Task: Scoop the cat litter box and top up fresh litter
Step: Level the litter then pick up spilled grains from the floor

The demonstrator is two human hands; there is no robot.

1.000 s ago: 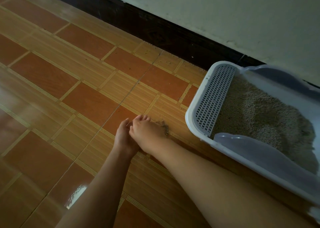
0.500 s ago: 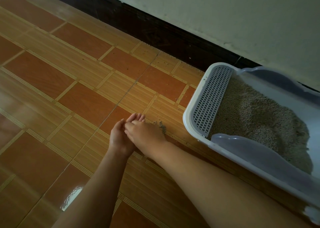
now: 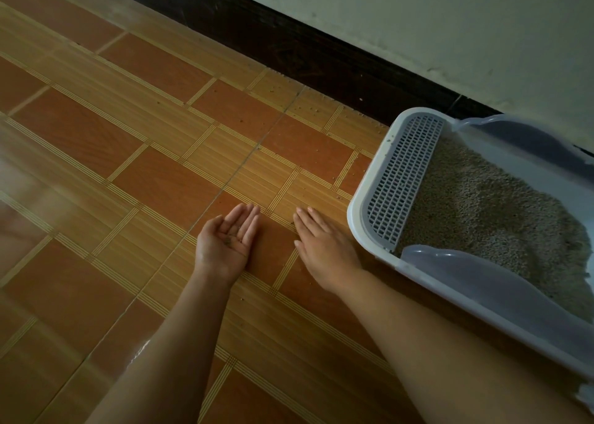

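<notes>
Gathering spilt granules off the floor is judged the step in hand. Left hand (image 3: 221,248) lies palm up, fingers relaxed, with a few dark granules (image 3: 233,239) in it. Right hand (image 3: 323,245) rests flat, palm down, on the tiles (image 3: 160,179), gripping nothing. Advised: sweep with the flat right hand toward the left, keep the left level, then tip into the litter box (image 3: 353,213). It stands at right by the wall: white rim, grated step (image 3: 401,182) at its left end, uneven grey litter (image 3: 482,214).
</notes>
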